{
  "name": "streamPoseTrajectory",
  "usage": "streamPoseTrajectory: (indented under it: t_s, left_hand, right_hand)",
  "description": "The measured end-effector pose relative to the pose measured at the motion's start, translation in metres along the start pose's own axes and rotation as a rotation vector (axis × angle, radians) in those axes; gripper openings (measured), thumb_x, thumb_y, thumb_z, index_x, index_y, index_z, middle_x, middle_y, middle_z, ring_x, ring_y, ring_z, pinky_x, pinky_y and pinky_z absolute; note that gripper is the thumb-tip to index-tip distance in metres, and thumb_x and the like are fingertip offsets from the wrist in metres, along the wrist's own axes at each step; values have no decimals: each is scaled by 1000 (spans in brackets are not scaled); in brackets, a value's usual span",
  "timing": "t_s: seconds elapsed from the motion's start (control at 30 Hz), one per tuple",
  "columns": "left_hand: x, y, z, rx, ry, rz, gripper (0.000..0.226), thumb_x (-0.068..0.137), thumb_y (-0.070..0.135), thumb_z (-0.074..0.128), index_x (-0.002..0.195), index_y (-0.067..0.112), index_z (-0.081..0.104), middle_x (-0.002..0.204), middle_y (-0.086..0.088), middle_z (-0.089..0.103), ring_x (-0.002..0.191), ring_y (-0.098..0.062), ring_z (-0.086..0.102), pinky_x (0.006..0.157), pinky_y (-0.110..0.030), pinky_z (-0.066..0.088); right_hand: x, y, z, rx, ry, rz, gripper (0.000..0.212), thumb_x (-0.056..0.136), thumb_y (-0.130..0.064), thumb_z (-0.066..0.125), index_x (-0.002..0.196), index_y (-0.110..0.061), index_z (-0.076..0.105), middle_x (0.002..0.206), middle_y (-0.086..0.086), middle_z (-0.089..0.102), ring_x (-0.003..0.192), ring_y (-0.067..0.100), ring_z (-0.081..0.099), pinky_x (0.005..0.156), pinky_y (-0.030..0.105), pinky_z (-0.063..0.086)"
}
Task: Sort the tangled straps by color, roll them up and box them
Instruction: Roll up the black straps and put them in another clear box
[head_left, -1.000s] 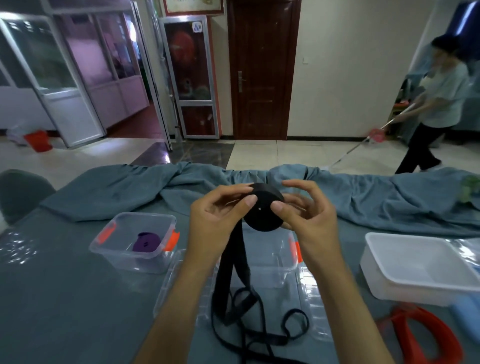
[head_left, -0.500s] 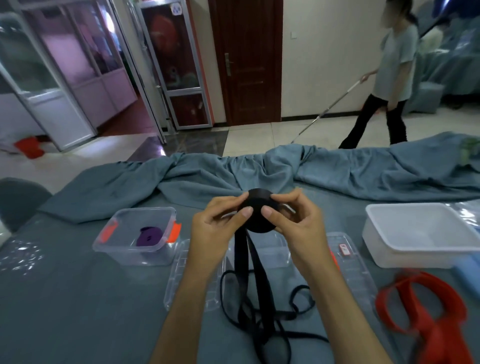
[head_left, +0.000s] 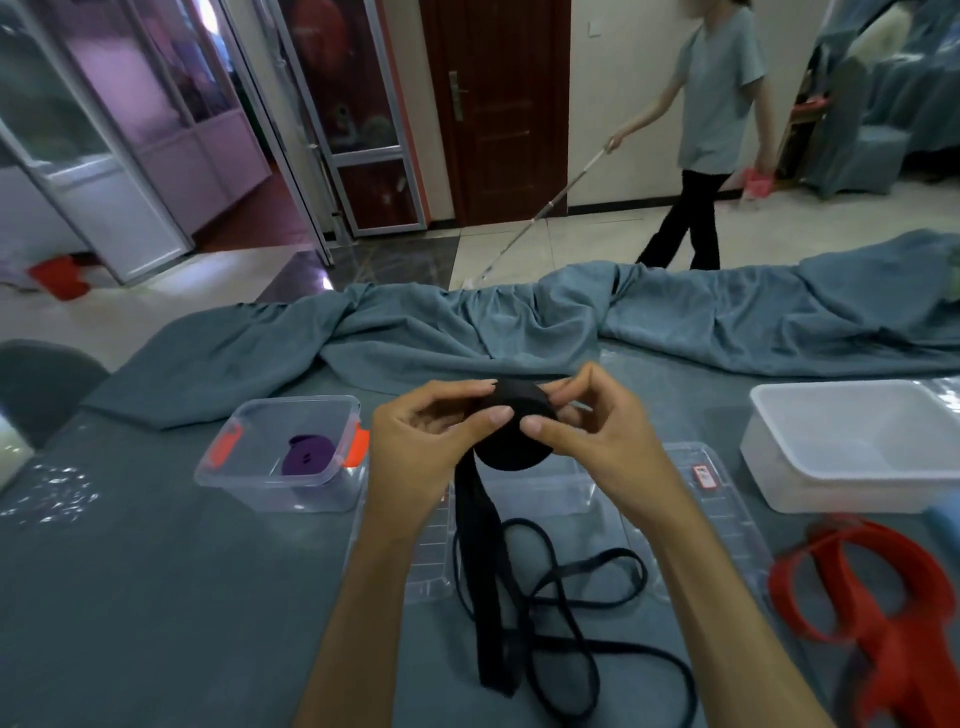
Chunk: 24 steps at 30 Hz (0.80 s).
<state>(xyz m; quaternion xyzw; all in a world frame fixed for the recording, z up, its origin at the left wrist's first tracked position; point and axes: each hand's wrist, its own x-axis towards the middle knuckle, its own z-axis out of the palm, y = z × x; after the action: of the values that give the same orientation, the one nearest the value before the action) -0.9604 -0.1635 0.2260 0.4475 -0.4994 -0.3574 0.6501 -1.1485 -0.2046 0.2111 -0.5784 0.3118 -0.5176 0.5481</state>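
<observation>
Both hands hold a black strap roll (head_left: 511, 441) above the table's middle. My left hand (head_left: 426, 441) pinches its left side, my right hand (head_left: 597, 441) its right side. The unrolled black strap (head_left: 524, 587) hangs down from the roll and lies in loose loops on the table. A rolled purple strap (head_left: 309, 457) lies inside a clear box with orange clips (head_left: 249, 470) at the left. A loose red strap (head_left: 883, 613) is heaped at the lower right.
A clear box (head_left: 545, 488) and two clear lids (head_left: 722, 514) sit under my hands. A white tub (head_left: 852, 441) stands at the right. Bunched teal cloth (head_left: 519, 332) lines the table's far edge. Beyond it a person (head_left: 711, 130) with a long-handled tool crosses the floor.
The black roll has turned between my fingers and taken up more strap. My view has shifted, bringing more of the red strap into sight. The person behind has walked left.
</observation>
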Motion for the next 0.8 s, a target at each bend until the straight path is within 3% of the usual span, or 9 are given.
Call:
streamPoseTrajectory:
  t_s: [0.1,0.17,0.27,0.33,0.43,0.5,0.6,0.7,0.8]
  left_hand:
    - [-3,-7,6,-33,-1,18,20,78,13,83,97,7,81,109,-8,80,105,-21,77,90,-24,59]
    - [-3,-8,4,-18,-47,-2,23,82,14,79,105,11,82,115,-5,77,110,-16,75,94,-22,57]
    - [2,-6,-6,6,-99,-11,26,79,15,84,105,20,84,114,-8,74,110,-23,74,95,-30,59]
    - [3,-5,-8,32,-110,19,25,76,19,93,99,23,85,107,-9,77,106,-29,74,94,-39,61]
    - [-1,-9,-1,12,-84,7,29,72,18,94,98,28,84,101,-5,80,99,-22,77,87,-29,62]
    - [-3,-13,0,23,-93,17,34,77,12,89,106,30,83,109,-4,79,108,-20,75,94,-28,59]
    - [0,-14,-3,64,-195,29,49,82,13,87,125,33,76,120,-4,73,119,-25,71,104,-36,57]
    - [2,-13,-7,50,-149,28,46,77,20,93,119,33,79,115,-5,78,112,-23,75,98,-31,59]
    - [-3,-15,-3,59,-47,32,36,70,25,94,103,27,82,105,-3,81,104,-21,78,90,-27,61]
  right_hand:
    - [3,-3,-4,-33,0,-75,27,79,-24,88,99,-26,71,100,-2,76,92,15,73,85,39,61]
    - [3,-1,-3,-16,46,-118,23,80,-28,87,99,-33,74,103,-2,77,103,19,74,94,46,60]
    - [4,4,-5,55,32,-70,22,76,-22,89,89,-31,73,108,7,76,108,30,74,99,54,58]
    - [3,3,-10,90,-55,8,27,74,-19,90,87,-26,67,112,13,75,103,35,77,89,47,63]
    - [1,-2,-16,82,-81,8,31,77,-16,90,96,-21,66,109,10,76,93,35,79,77,38,65]
    - [1,-3,-15,68,-29,-53,31,81,-14,88,106,-23,71,105,5,76,95,30,79,78,36,64]
    - [2,0,-11,80,48,-102,23,80,-22,87,98,-26,74,109,8,77,105,32,77,86,46,64]
    - [4,2,-13,69,13,-51,27,79,-11,90,88,-20,66,110,7,78,106,30,76,92,44,63]
    - [4,3,-20,4,-31,-35,34,76,-10,92,85,-12,60,105,13,78,97,38,76,84,47,64]
